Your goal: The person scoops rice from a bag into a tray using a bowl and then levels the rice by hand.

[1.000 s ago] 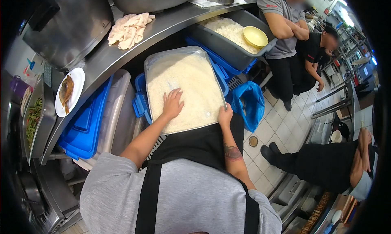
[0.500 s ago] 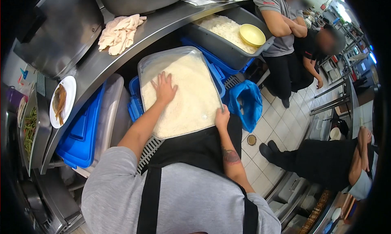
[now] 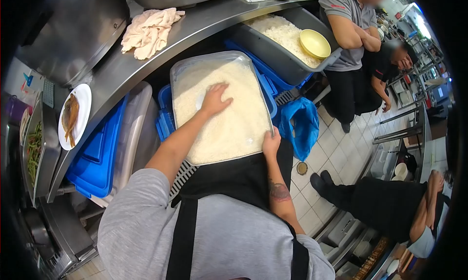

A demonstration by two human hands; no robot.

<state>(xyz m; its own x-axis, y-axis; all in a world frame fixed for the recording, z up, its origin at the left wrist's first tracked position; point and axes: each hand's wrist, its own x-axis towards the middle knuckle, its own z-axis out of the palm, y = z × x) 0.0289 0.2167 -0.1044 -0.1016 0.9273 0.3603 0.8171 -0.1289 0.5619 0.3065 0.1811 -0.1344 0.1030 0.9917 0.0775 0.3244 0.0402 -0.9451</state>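
A clear rectangular container (image 3: 229, 156) full of white grains (image 3: 214, 138) rests in front of me on blue crates. My left hand (image 3: 216, 100) lies on the grains near the middle, fingers spread and pointing up and right. Beside its fingers, a smooth bare patch shows at the left. My right hand (image 3: 271, 141) grips the container's lower right edge, fingers wrapped round the rim. Beyond the container is a grey tub (image 3: 280, 65) of white rice (image 3: 282, 33) with a yellow bowl (image 3: 315, 43) on it.
A steel counter (image 3: 192, 33) curves along the left and top, bearing a cloth (image 3: 151, 32) and a plate of fish (image 3: 84, 92). A blue bag (image 3: 304, 133) stands on the tiled floor at the right. Three people (image 3: 348, 19) are at the right; two have crossed arms.
My left hand has swept right across the grains, leaving a bare patch at its left. My right hand still holds the rim. The view has shifted slightly.
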